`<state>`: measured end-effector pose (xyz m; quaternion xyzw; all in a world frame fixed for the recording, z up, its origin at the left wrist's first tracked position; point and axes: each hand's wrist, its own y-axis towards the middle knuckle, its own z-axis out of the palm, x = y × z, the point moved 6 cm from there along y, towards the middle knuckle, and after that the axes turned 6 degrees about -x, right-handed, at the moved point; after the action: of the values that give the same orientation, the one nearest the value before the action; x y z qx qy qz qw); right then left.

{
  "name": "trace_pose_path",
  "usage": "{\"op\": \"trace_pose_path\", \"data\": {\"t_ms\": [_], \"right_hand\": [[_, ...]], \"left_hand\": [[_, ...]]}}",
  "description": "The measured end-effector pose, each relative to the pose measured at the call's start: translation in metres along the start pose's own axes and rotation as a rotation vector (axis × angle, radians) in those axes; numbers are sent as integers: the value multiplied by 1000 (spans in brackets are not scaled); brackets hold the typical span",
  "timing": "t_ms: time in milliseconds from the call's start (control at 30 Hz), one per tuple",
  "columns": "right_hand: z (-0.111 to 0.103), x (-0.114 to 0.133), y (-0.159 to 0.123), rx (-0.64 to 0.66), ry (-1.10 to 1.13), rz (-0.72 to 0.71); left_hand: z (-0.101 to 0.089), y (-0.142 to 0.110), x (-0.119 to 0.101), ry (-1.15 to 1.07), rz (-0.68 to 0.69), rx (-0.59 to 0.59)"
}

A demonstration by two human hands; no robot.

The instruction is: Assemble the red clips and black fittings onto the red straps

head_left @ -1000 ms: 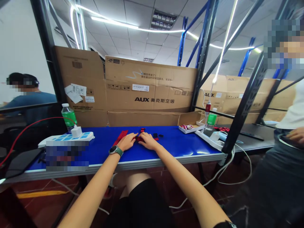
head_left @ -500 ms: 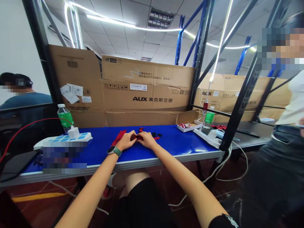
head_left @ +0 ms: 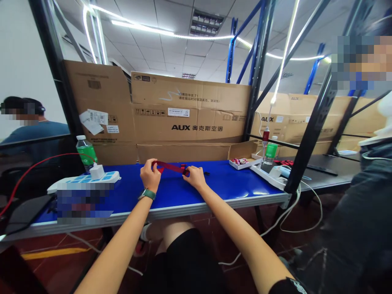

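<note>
A red strap (head_left: 170, 166) stretches between my two hands, a little above the blue tabletop (head_left: 171, 192). My left hand (head_left: 150, 174) is closed on its left end, raised higher than the other. At the strap's right end my right hand (head_left: 195, 177) grips it, near a small dark piece that looks like a buckle, partly covered by the fingers. Behind the strap, more red webbing (head_left: 183, 166) lies on the table. Small black pieces (head_left: 207, 174) rest just right of my right hand.
A white power strip (head_left: 110, 178) with a plug and a green-labelled bottle (head_left: 87, 152) stand at the left. An open box of small red and white items (head_left: 240, 162) sits at the back right, near another power strip (head_left: 268, 178). Cardboard (head_left: 190, 122) walls the back. People are on both sides.
My hands, close together before, have moved apart. The left went left and up, drawing the red strap out between them. The person at the right has shifted.
</note>
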<state>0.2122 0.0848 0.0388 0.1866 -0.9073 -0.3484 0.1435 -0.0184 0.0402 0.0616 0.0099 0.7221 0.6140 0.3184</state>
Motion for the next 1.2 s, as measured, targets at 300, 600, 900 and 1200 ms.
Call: {"op": "trace_pose_path", "data": {"t_ms": [300,600,900,1200], "right_hand": [[-10,-20,-10,-57,-195,237],[2,35,-18,228,302,-417],[4,44,-24,226,187,-598],[4,51,-25,224,12,-632]], "left_hand": [[-8,4,10,-141,-39,-184],[13,1,-2,-288,37,163],[22,-9,25,174,-55,305],[29,-9,28,20,-201,289]]}}
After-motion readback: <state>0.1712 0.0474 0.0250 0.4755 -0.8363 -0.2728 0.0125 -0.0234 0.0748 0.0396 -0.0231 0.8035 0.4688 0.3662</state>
